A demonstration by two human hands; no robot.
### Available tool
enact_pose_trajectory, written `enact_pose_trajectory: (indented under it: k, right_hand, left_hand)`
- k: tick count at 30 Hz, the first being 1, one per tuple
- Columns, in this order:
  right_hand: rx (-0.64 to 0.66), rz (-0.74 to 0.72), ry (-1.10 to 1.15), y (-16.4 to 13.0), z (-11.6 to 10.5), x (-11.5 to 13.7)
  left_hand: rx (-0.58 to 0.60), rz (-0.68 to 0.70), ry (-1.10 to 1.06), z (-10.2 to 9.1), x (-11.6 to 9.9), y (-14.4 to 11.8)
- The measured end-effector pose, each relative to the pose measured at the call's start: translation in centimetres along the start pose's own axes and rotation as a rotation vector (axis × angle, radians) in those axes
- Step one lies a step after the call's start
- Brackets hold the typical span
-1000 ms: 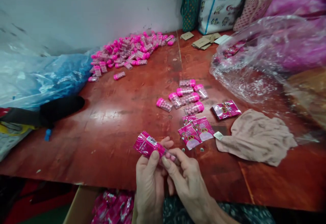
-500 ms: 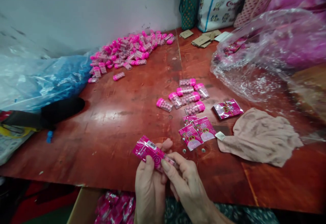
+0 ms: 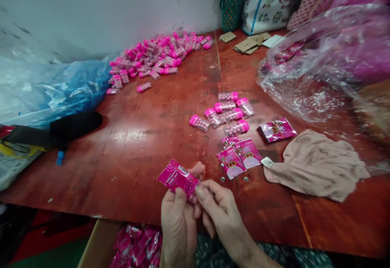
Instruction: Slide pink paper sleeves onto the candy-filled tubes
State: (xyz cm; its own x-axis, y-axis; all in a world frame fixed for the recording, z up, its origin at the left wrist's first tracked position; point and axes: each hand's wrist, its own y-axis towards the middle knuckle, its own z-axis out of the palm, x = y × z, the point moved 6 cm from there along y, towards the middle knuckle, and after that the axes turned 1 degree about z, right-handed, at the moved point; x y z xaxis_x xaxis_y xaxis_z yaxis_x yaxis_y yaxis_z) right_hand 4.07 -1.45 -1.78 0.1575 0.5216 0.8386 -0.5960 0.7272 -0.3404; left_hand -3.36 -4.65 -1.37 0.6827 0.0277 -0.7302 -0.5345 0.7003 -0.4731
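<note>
The pink barcoded packet (image 3: pixel 174 177), pink beads (image 3: pixel 193 199) showing at its lower edge, is over the near part of the counter (image 3: pixel 137 170), my left hand (image 3: pixel 179 223) pinching it under the thumb and my right hand (image 3: pixel 224 215) gripping its right end. Beyond lie flat pink packets (image 3: pixel 230 162), then pink-capped bead tubes (image 3: pixel 236 128), with a beige cloth (image 3: pixel 317 166) rightward.

We show two bare hands: a bare left hand (image 3: pixel 179 227) and a bare right hand (image 3: pixel 224 215), each with slender fingers and creased knuckles. Our right thumb carries a rounded nail, and our right forearm (image 3: pixel 254 253) is uncovered as far as it shows. Below, we wear a dark, green-black cloth garment (image 3: pixel 292 255) scattered with small, pale teal, curved marks; its cut is hidden.
</note>
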Motion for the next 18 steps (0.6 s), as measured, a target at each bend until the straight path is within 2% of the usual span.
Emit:
enact_pose_trajectory:
  k: [2, 5, 10, 15, 18]
  right_hand:
    - [0.092, 0.078, 0.172, 0.1, 0.5, -0.6]
    - [0.141, 0.144, 0.259, 0.1, 1.0, -1.0]
    - [0.088, 0.168, 0.228, -0.3, 1.7, -1.0]
    - [0.078, 0.176, 0.220, -0.4, 1.8, -1.4]
    - [0.101, 0.125, 0.116, -0.3, 1.7, -1.0]
  left_hand:
    - [0.052, 0.001, 0.009, -0.1, -0.5, 0.0]
    - [0.023, 0.008, 0.050, -0.3, -1.3, -0.2]
    - [-0.063, 0.056, 0.135, -0.4, -2.1, -0.9]
    - [-0.048, 0.064, 0.135, -0.9, -1.7, -0.9]
    - [-0.059, 0.046, 0.130, -1.1, -1.6, -1.0]
